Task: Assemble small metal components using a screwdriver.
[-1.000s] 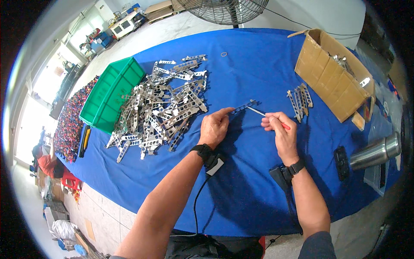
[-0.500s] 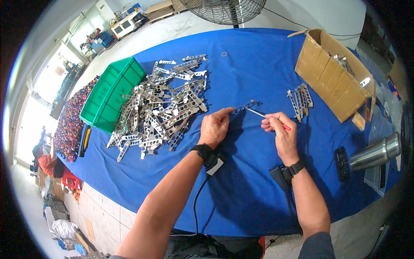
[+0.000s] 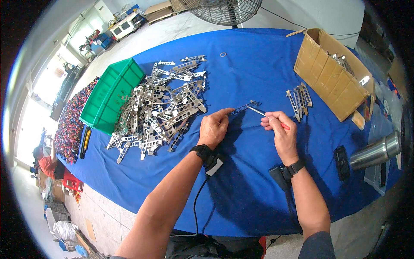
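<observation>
My left hand (image 3: 214, 128) rests on the blue cloth with its index finger pressed on the near end of a perforated metal strip (image 3: 239, 110). Its other fingers curl under. In my right hand (image 3: 281, 131) is a slim red-handled tool (image 3: 258, 112) with a pale, thin shaft; its exact kind is too small to make out. The tool's tip meets the strip close to its far end. A big heap of similar metal strips (image 3: 161, 108) lies to the left of my hands. Several more strips (image 3: 299, 102) lie side by side on the right.
Behind the heap, a green plastic bin (image 3: 108, 88) lies tipped. A cardboard box (image 3: 325, 71) with metal parts stands far right, near a steel flask (image 3: 375, 152) and a black object (image 3: 342, 163). A fan (image 3: 224, 9) stands beyond the table; a person (image 3: 48, 164) sits far left.
The tool's tip has shifted slightly away from me, onto the strip. My left hand keeps its place on the strip, and the view has moved a little.
</observation>
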